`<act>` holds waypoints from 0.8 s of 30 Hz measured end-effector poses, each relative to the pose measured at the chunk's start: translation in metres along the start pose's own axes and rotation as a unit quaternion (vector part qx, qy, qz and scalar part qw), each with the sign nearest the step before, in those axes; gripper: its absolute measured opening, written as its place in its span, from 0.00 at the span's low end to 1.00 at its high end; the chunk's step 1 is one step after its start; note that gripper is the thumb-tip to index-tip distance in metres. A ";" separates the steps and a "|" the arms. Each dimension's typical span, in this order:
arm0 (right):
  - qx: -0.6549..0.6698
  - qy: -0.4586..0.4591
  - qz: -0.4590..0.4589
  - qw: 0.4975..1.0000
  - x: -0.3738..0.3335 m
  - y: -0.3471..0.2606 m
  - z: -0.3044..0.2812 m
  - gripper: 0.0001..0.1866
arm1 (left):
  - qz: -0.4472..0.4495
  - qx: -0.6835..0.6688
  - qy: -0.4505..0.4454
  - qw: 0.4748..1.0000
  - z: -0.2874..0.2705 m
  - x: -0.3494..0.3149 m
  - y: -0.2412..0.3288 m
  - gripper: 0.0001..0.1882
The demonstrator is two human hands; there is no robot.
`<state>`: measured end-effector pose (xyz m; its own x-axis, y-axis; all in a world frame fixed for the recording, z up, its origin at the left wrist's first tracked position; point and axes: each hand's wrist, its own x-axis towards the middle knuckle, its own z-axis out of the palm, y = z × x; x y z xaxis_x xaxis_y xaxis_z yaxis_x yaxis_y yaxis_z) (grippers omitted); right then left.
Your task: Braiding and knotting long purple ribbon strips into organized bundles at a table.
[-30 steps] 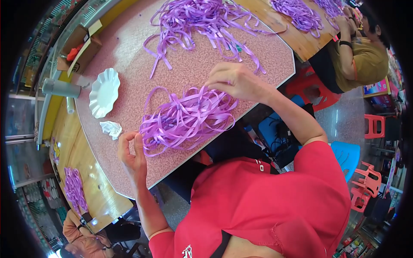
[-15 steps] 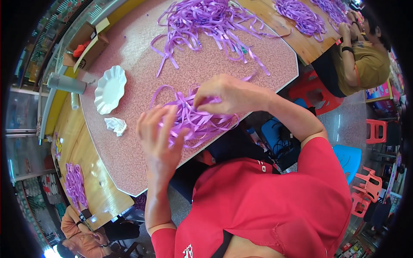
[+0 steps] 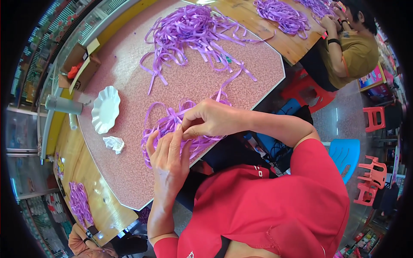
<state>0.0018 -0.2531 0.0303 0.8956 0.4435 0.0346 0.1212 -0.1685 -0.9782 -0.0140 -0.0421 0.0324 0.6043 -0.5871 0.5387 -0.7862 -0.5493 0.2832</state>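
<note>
A tangled pile of purple ribbons (image 3: 153, 131) lies at the near edge of the pink speckled table (image 3: 129, 172). Over this pile my two hands meet at the fingertips. Thumb and index finger of my right hand (image 3: 213, 119) are pinched together; the bit between them is too small to make out. My left hand (image 3: 167, 157) is palm down, its fingers stretched forward and its thumb apart, the index fingertip at the right hand's pinch. Ribbons under both hands are partly hidden. Farther back lies a larger heap of purple ribbons (image 3: 180, 32), with loose ends trailing toward me.
Left on the table are a white scalloped dish (image 3: 106, 109), crumpled white tissue (image 3: 114, 144), a grey cylinder (image 3: 63, 104) and an open cardboard box (image 3: 84, 69). A co-worker (image 3: 352, 51) handles ribbons at the upper right; another person (image 3: 84, 243) sits lower left. Red stools (image 3: 374, 119) stand right.
My left hand has moved right and my right hand down and left, so their fingertips now meet. The right fingers have closed into a pinch. The view has shifted slightly.
</note>
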 end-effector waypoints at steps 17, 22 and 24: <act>-0.202 -0.018 -0.103 0.974 -0.014 0.021 -0.122 0.07 | -0.244 -0.293 -0.024 0.924 -0.097 -0.060 -0.128 0.04; -0.316 0.031 -0.072 0.946 -0.033 0.041 -0.168 0.10 | -0.324 -0.307 0.021 0.895 -0.129 -0.113 -0.190 0.06; -0.237 0.084 -0.026 0.968 -0.043 0.055 -0.183 0.10 | -0.354 -0.296 0.043 0.886 -0.142 -0.137 -0.208 0.07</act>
<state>0.0485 -0.4423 0.0120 0.9351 0.3198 0.1526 0.3147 -0.5517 -0.7724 0.0485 0.2373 0.0120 0.9813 -0.1583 0.1099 -0.1585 -0.3386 0.9275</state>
